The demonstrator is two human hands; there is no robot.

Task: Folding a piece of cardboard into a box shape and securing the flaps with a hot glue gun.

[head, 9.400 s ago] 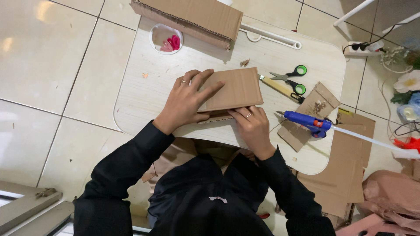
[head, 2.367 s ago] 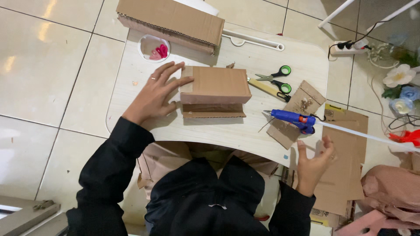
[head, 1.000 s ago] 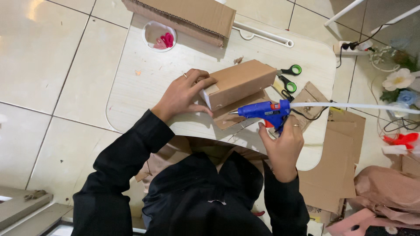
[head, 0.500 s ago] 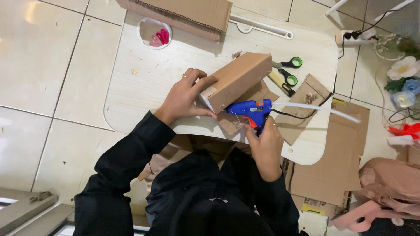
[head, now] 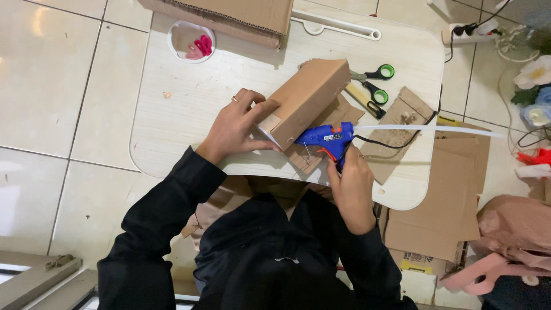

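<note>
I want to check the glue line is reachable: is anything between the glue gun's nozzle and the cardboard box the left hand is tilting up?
Nothing visible. The right hand holds the blue glue gun with its nozzle right at the lower edge of the cardboard box, which the left hand tilts up. The scissors lie off to the side.

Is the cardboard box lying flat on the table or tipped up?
Tipped up. The left hand lifts one end of the cardboard box, while the right hand points the blue glue gun beneath it.

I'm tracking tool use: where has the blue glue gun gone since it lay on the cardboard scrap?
Yes: the glue gun, in the right hand, moved left, away from the scissors, to the cardboard box.
</note>
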